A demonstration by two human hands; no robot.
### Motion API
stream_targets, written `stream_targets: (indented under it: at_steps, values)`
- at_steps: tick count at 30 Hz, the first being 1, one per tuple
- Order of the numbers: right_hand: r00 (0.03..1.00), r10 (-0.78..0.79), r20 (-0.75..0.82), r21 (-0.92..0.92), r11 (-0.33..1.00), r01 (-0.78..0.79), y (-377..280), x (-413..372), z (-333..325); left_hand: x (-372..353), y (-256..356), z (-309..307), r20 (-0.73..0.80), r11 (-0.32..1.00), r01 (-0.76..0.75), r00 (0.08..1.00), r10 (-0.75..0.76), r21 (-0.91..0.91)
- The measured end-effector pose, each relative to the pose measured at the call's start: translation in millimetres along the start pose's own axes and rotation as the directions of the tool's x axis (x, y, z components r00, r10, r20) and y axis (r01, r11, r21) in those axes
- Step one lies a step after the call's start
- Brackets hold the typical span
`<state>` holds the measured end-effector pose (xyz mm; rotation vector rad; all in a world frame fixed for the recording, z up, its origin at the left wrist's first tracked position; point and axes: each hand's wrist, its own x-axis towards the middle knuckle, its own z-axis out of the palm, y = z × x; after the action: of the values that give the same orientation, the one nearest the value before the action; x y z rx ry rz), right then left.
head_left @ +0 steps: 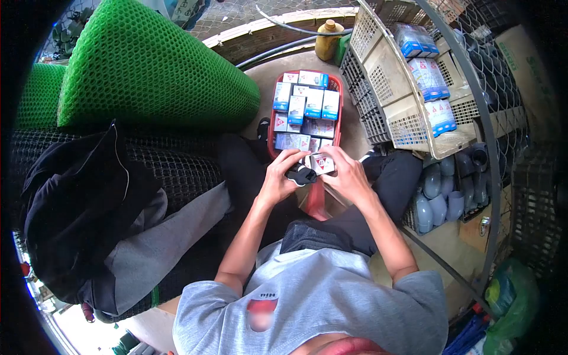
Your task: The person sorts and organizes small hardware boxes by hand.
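Observation:
My left hand (280, 176) and my right hand (345, 171) meet over my lap. Between them is a small white box (322, 163) with a red mark on its face, which my right hand grips. My left hand closes on a black object (302, 175) pressed against the box. Just beyond my hands stands a red basket (273, 112) filled with several blue and white boxes (307, 105).
A green mesh roll (148, 71) lies at the left, with dark clothing (83, 195) over black mesh below it. A beige plastic crate (390, 83) with packaged goods (426, 77) stands at the right. Grey pipe fittings (441, 195) sit beneath it. A yellow bottle (328, 38) stands behind.

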<state>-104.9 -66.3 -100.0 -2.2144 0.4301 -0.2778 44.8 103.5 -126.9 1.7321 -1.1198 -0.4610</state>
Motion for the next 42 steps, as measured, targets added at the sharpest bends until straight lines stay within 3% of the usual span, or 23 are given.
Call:
stream_targets:
  at_steps: [2,4,16,19,22,23,25,27,29,31,33,35,36,39,42]
  values:
    - [0.997,0.062,-0.041,0.072,0.996,-0.059,1,-2,3,0,-1,2,-0.015,1.000,0.019,1.000,-0.020,-0.010]
    - [0.988,-0.130,-0.078,-0.079,0.989,0.124,4,-4,5,1,-2,4,-0.048,1.000,0.021,0.999,-0.022,-0.009]
    - [0.974,-0.214,-0.077,-0.266,0.946,0.187,27,-11,14,15,-9,14,0.002,1.000,-0.023,1.000,0.023,0.015]
    - [0.990,-0.132,-0.050,-0.134,0.983,0.124,26,-9,6,23,-11,15,0.029,1.000,-0.004,1.000,0.004,-0.009]
    - [0.981,0.039,-0.189,0.211,0.977,0.002,25,-1,3,29,-11,17,0.055,0.995,0.050,0.997,-0.045,-0.081]
    - [0.981,0.041,-0.191,0.209,0.978,0.000,29,2,1,32,-11,18,0.069,0.987,0.088,0.994,-0.079,-0.134]
    - [0.970,0.152,-0.187,0.389,0.919,-0.069,35,8,-4,36,-15,20,0.094,0.982,0.143,0.987,-0.132,-0.121]
    - [0.958,0.203,-0.205,0.430,0.897,-0.098,50,16,-4,37,-32,24,0.087,0.987,0.153,0.985,-0.149,-0.044]
    - [0.906,0.365,-0.216,0.369,0.889,-0.270,72,27,-9,30,-63,25,0.074,0.966,0.258,0.964,-0.255,-0.034]
    - [0.879,0.286,-0.381,0.131,0.958,-0.255,119,43,-2,23,-88,22,0.047,0.915,0.398,0.917,-0.396,-0.059]
    - [0.781,0.534,-0.323,0.366,0.832,-0.417,119,70,-13,25,-99,24,-0.014,0.901,0.432,0.901,-0.433,-0.044]
    - [0.780,0.486,-0.394,0.214,0.874,-0.436,157,95,-10,30,-95,23,-0.021,0.865,0.496,0.867,-0.498,-0.075]
    - [0.809,0.390,-0.440,0.046,0.909,-0.414,177,110,-7,29,-102,27,-0.022,0.881,0.463,0.884,-0.467,-0.095]
    - [0.833,0.204,-0.515,-0.163,0.930,-0.329,177,154,-10,25,-110,31,-0.021,0.922,0.387,0.922,-0.386,0.011]
    - [0.819,0.192,-0.541,-0.182,0.924,-0.337,195,198,-6,27,-108,30,-0.013,0.913,0.408,0.913,-0.408,0.008]
